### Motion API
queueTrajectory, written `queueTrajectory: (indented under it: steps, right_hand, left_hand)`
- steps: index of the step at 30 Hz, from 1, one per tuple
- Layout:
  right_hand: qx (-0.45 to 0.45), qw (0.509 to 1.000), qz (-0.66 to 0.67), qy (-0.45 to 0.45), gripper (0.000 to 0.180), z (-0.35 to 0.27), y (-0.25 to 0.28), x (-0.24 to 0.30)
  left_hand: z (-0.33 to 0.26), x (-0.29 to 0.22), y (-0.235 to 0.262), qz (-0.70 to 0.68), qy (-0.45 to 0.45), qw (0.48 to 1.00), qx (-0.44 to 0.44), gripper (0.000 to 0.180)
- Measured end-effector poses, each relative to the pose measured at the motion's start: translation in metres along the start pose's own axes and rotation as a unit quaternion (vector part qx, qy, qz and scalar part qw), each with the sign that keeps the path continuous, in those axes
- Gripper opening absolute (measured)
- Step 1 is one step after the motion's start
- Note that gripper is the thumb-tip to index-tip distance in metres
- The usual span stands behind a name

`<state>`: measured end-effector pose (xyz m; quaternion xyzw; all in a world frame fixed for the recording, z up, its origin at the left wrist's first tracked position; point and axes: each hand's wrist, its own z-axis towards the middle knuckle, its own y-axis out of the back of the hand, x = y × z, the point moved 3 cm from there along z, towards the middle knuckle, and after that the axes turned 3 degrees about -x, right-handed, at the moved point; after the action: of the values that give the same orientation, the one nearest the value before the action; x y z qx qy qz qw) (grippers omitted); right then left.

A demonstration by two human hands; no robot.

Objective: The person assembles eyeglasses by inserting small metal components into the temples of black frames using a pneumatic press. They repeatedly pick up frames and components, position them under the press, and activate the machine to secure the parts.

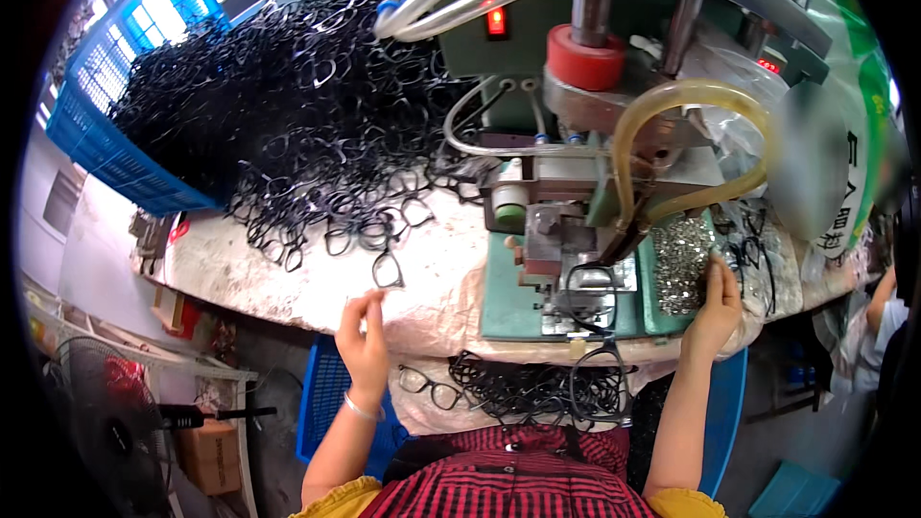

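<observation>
Worktable (240, 273) is stained, flanked by a fan (110, 403); whether left hand (363, 338) or right hand (718, 307) pinches anything cannot be told.

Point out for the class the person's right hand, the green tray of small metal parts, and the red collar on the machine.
Right hand (717, 307): head view, middle of the hand.
Green tray (662, 325): head view, bare front edge.
Red collar (583, 59): head view, front side.
</observation>
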<state>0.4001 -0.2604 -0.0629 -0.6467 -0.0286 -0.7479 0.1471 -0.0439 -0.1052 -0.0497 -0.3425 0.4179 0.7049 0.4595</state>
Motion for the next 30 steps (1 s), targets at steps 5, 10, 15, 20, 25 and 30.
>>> queueTrajectory:
  steps: [5, 10, 15, 20, 25, 30]
  right_hand:
    - [0.081, 0.997, 0.004, 0.018, 0.020, 0.011, -0.048, 0.018]
    - [0.146, 0.984, -0.064, 0.078, 0.015, 0.004, -0.055, 0.046]
    - [0.117, 0.952, -0.206, 0.195, 0.017, -0.009, -0.006, 0.053]
    - [0.085, 0.958, -0.235, 0.142, 0.014, -0.029, 0.051, 0.061]
    - [0.203, 0.924, -0.171, 0.277, 0.013, -0.047, -0.029, 0.120]
    - [0.271, 0.954, -0.011, 0.125, 0.023, -0.052, -0.104, 0.111]
  left_hand:
    - [0.088, -0.021, -0.012, 0.161, -0.194, 0.965, 0.069, 0.007]
    - [0.161, -0.039, -0.053, 0.388, -0.252, 0.867, 0.187, 0.011]
    - [0.165, 0.055, -0.090, 0.459, -0.222, 0.844, 0.167, 0.012]
    - [0.128, -0.003, -0.097, 0.297, -0.302, 0.903, 0.071, 0.012]
    - [0.137, -0.051, -0.092, 0.055, -0.187, 0.980, -0.035, 0.017]
    - [0.104, -0.014, -0.114, -0.196, -0.088, 0.972, 0.096, 0.012]
